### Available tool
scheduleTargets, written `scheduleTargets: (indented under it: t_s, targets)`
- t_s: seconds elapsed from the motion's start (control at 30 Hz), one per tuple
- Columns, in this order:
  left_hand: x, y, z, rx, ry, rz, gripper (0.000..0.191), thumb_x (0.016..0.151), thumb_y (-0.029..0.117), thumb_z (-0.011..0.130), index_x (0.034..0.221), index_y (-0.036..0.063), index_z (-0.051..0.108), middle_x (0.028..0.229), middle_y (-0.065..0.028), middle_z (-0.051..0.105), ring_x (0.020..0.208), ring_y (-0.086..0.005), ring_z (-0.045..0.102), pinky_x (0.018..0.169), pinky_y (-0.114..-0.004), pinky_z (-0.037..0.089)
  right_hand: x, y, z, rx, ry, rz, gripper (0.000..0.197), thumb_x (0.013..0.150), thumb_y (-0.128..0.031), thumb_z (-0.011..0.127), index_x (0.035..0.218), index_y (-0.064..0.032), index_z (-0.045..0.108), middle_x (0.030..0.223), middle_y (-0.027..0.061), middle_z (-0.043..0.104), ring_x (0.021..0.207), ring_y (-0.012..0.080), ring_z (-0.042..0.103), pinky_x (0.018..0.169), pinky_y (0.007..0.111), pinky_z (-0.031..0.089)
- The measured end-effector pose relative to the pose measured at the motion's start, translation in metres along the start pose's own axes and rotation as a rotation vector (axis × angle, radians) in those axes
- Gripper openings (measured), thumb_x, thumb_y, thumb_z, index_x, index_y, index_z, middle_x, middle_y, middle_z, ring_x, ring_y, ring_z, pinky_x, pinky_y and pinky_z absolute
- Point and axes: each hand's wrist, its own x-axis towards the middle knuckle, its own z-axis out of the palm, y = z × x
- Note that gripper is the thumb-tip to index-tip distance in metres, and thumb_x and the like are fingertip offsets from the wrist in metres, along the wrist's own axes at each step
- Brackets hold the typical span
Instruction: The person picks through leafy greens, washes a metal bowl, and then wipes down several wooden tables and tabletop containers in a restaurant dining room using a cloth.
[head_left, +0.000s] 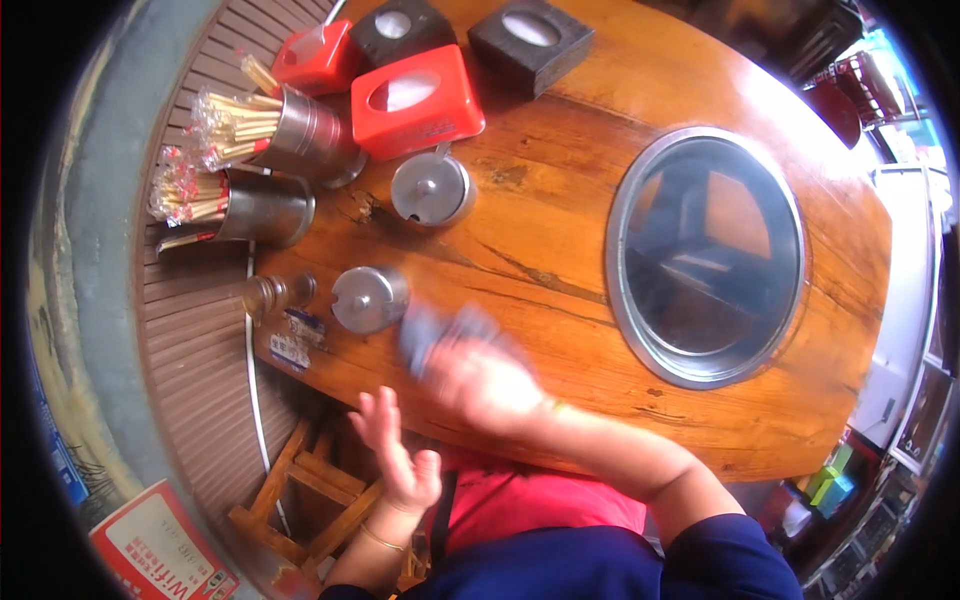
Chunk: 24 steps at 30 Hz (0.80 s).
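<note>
My right hand (487, 382), blurred by motion, grips a bunched grey-blue cloth (454, 334) against or just above the wooden table (540, 217). Close beyond the cloth sits a lidded metal condiment pot (367, 300); whether they touch cannot be told. My left hand (397, 457) is raised with its fingers apart and palm bare, near the table's front edge. Farther back stands a second lidded metal pot (431, 189), with a handle sticking out of it. A small glass jar (270, 294) is at the left edge.
Two metal cups, one taller (307, 135) and one shorter (270, 206), hold wrapped chopsticks by the slatted wall (195, 315). Behind are red tissue boxes (420, 101) and dark ones (532, 41). A steel-rimmed round inset (705, 259) occupies the right side. A wooden stool (315, 480) stands below left.
</note>
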Motion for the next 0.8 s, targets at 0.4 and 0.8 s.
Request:
scheduleTargets:
  t_s: [0.4,0.8]
  targets:
    - [0.008,0.004,0.038,0.006,-0.077,-0.15,0.054,0.085,0.023,0.068,0.132,0.0012,0.052,0.135,-0.0182,0.054,0.131,-0.0407,0.043,0.111,-0.051,0.032,0.002,0.074,-0.245,-0.408,-0.22,0.119,0.014,0.079,-0.011,0.06,0.091,-0.0031,0.061,0.09,0.0193,0.06,0.081,0.0412,0.06,0.07,0.048,0.05]
    - [0.22,0.091,0.215,-0.022,0.022,0.218,0.064,0.094,0.043,0.056,0.14,0.0005,0.043,0.138,-0.0166,0.052,0.135,-0.0397,0.039,0.115,-0.059,0.015,0.259,0.247,-0.326,-0.665,0.081,0.221,0.041,0.086,-0.029,0.06,0.126,-0.0224,0.064,0.129,0.013,0.055,0.125,0.0314,0.05,0.109,0.045,0.036]
